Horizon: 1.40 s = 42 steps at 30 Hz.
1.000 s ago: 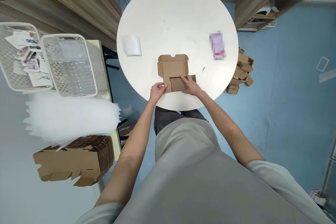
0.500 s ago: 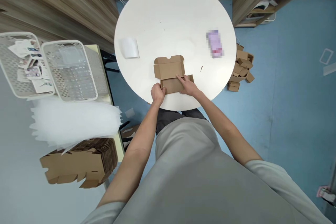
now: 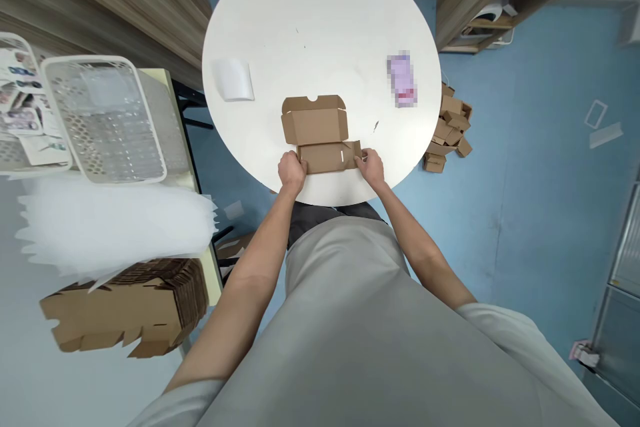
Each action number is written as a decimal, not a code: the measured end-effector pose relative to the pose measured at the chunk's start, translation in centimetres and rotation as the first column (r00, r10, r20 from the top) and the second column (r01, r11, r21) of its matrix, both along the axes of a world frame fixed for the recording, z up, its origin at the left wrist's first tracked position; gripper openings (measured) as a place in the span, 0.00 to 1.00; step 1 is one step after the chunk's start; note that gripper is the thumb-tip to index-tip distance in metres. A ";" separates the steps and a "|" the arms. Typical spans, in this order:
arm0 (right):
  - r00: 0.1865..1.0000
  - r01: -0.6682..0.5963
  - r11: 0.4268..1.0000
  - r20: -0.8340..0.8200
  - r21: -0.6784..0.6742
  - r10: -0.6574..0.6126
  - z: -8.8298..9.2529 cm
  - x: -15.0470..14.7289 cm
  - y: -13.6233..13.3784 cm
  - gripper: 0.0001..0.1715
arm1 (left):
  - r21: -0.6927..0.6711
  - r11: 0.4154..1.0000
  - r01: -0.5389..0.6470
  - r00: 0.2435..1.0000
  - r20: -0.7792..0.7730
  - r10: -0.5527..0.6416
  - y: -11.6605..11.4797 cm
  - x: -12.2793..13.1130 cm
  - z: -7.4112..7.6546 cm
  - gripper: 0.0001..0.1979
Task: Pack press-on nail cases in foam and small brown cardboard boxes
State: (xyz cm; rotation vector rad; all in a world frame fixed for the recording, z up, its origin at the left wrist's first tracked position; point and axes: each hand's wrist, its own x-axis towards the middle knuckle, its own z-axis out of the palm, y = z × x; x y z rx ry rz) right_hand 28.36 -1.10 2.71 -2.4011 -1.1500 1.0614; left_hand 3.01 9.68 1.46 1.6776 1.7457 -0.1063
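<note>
In the head view, the cardboard box (image 3: pixel 320 125) lies open near the front edge of the table (image 3: pixel 320 13); the left hand (image 3: pixel 293 171) pinches its left end, the right hand (image 3: pixel 371 168) its right; uneven pressure could crease it; loosened fingers could let walls spring outward.

L hand (image 3: pixel 293 172): fingers curled in, thumb on its 3 o'clock side. R hand (image 3: pixel 371 169): fingers bent, thumb twd 9. Hands apart, approx level, R at L's 3. L arm (image 3: pixel 253 273) runs up twd 1, R arm (image 3: pixel 420 247) twd 10–11, both bare. Torso (image 3: pixel 340 320) at 6, below hands.
</note>
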 end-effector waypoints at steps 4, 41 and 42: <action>1.000 -0.014 1.000 -0.024 -0.028 0.013 0.4 -1.3 0.2 0.14 | 0.008 0.999 -0.033 0.999 0.041 0.033 -0.1 0.1 -0.2 0.07; 0.980 0.045 0.951 0.198 -0.307 0.018 2.8 -8.5 5.2 0.10 | -0.109 0.972 0.208 0.978 0.026 -0.206 2.7 -1.7 2.6 0.06; 0.979 0.065 0.946 0.205 -0.317 0.002 2.9 -8.8 5.6 0.10 | -0.107 0.969 0.223 0.975 0.038 -0.220 3.3 -1.8 2.7 0.07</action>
